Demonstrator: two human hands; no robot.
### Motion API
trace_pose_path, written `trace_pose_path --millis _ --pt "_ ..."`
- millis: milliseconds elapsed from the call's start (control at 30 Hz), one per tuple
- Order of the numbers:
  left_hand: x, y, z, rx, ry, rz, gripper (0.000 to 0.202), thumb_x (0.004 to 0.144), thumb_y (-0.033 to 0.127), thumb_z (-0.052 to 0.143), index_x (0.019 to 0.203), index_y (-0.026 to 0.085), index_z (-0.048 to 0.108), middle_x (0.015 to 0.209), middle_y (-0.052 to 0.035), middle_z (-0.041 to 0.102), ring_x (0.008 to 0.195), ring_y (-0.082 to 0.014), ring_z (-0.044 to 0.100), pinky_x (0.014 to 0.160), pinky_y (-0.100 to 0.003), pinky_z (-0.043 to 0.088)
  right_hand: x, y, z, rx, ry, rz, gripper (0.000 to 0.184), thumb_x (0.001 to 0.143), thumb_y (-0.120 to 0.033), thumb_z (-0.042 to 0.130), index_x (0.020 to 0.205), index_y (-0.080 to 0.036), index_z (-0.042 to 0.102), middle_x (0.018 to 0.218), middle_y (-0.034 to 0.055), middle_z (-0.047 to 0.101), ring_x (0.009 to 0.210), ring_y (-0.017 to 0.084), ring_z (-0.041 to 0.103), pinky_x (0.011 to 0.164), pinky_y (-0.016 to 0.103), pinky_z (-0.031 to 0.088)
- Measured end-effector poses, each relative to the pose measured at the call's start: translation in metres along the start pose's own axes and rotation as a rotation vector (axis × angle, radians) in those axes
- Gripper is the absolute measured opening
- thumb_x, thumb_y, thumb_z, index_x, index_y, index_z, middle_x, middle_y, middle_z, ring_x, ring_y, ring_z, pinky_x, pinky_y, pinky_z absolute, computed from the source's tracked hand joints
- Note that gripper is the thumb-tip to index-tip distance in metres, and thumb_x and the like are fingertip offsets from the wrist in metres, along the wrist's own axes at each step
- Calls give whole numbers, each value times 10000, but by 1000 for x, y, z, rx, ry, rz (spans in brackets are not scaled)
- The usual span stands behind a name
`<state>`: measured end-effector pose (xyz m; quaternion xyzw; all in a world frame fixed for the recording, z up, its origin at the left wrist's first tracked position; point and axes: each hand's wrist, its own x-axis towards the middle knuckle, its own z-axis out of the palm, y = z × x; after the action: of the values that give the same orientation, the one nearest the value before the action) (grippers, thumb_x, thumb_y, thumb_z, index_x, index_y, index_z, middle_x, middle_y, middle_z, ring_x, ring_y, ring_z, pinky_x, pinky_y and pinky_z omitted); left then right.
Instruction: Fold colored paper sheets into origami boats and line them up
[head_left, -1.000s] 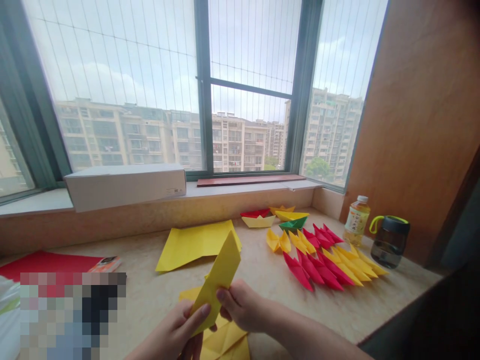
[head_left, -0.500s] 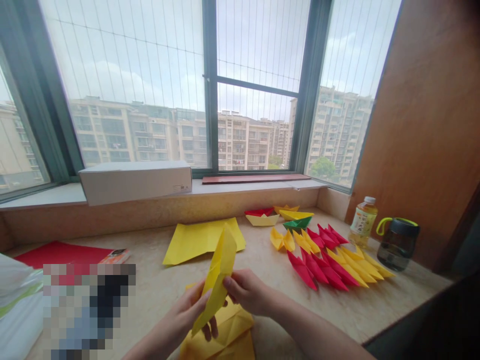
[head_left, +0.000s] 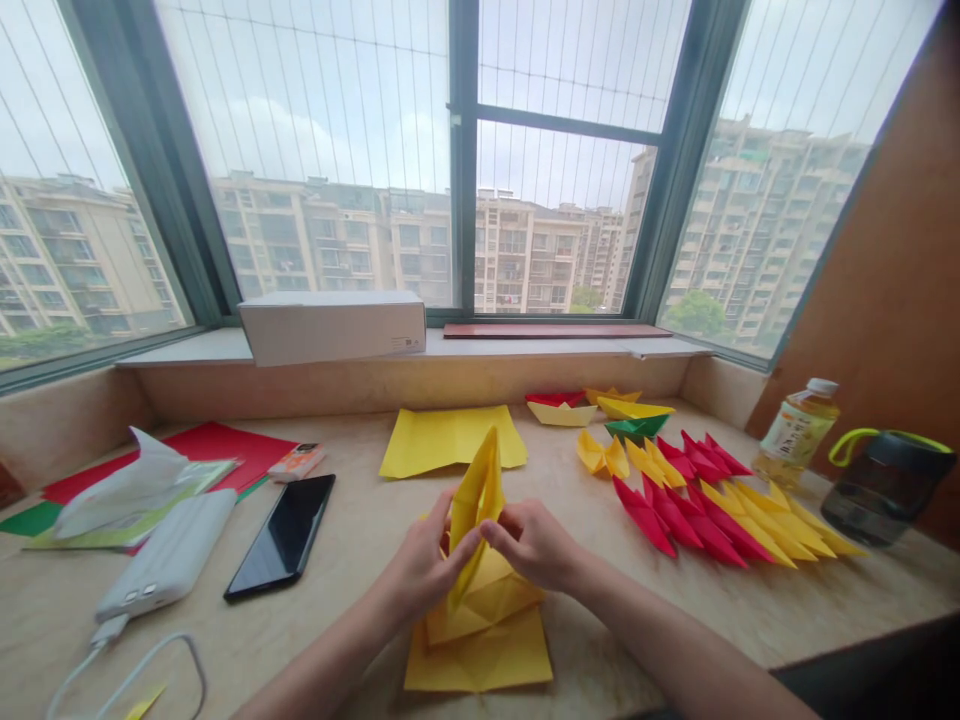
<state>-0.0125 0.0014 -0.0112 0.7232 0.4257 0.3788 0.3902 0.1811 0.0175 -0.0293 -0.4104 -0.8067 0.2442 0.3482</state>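
Note:
A folded yellow paper boat (head_left: 480, 490) stands upright between my hands, pointed end up, its middle layers parted. My left hand (head_left: 435, 550) grips its left side, thumb against the inner fold. On the opposite side my right hand (head_left: 532, 545) pinches the edge with thumb and fingers. Beneath lie creased yellow paper sheets (head_left: 487, 655), partly covered by my hands. Farther back rests a flat yellow sheet (head_left: 424, 440) with fold lines. To the right are rows of folded red paper boats (head_left: 686, 525) and yellow paper boats (head_left: 780, 520).
A smartphone (head_left: 281, 540), a white power bank (head_left: 169, 555) with a cable, and red paper (head_left: 247, 447) lie left. A drink bottle (head_left: 799, 430) and dark cup (head_left: 889, 490) stand right. A green paper boat (head_left: 637, 428) sits farther back. A white box (head_left: 334, 330) rests on the sill.
The yellow paper piece has turned from a slanted, flatter pose to upright, and its layers are now spread. Both hands now hold its sides. The camera view has shifted left.

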Motion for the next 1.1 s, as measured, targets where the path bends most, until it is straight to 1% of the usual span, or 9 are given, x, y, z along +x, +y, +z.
trace_pose_path --millis 67,133,267,333,400,500,567,767,1100 --pt "-1 1 1 45 -16 -4 580 886 519 589 1336 182 450 707 2 654 617 -187 611 561 -242 411 -1 0 2 -9 -14 18 522 964 -504 456 561 -172 457 513 -54 362 479 76 315 457 235 195" --pt "-2 1 1 69 -12 -16 581 899 519 570 1349 176 434 686 9 649 559 -169 586 536 -237 393 -2 0 3 -6 -14 31 483 964 -427 466 551 -179 430 500 -58 353 469 75 311 453 236 192" --pt "-1 1 -1 25 22 11 586 908 488 564 1381 175 413 1036 -98 699 827 -222 665 679 -276 488 -4 -1 5 -20 -45 20 431 956 -304 436 542 -186 416 484 -58 354 445 74 313 451 238 198" --pt "0 1 -2 -35 36 4 571 922 484 534 1383 166 423 1091 -113 683 916 -246 657 724 -296 504 -5 -1 5 -57 -57 20 416 927 -268 460 522 -186 414 470 -58 350 435 74 310 450 243 191" --pt "1 0 -3 -64 49 -3 503 937 474 499 1322 152 491 1002 -90 683 879 -239 640 716 -298 498 -6 -2 5 -83 -46 32 409 891 -244 494 496 -187 407 453 -60 335 424 73 300 446 246 178" --pt "3 -1 -3 2 88 28 342 923 430 521 1059 135 631 823 -46 635 755 -195 570 675 -278 457 -6 -3 3 -79 -14 50 363 872 -221 505 518 -187 432 466 -57 372 436 78 325 451 244 188" --pt "3 -4 -2 46 96 44 278 907 392 545 924 132 644 755 -31 598 698 -171 519 648 -267 427 -5 -5 2 -72 19 58 310 884 -228 503 579 -187 471 510 -50 439 470 87 365 475 240 224" --pt "3 -10 0 40 41 30 252 930 331 470 867 137 618 746 -30 592 690 -166 513 653 -267 417 -4 -2 6 -26 90 65 301 939 -255 455 646 -189 478 565 -27 503 508 105 416 508 250 259" --pt "4 -8 2 70 -40 -8 259 892 314 459 748 141 587 704 -26 594 645 -158 517 606 -260 392 -4 -2 8 58 138 92 233 894 -202 476 664 -176 505 582 -24 516 521 102 423 498 244 276"
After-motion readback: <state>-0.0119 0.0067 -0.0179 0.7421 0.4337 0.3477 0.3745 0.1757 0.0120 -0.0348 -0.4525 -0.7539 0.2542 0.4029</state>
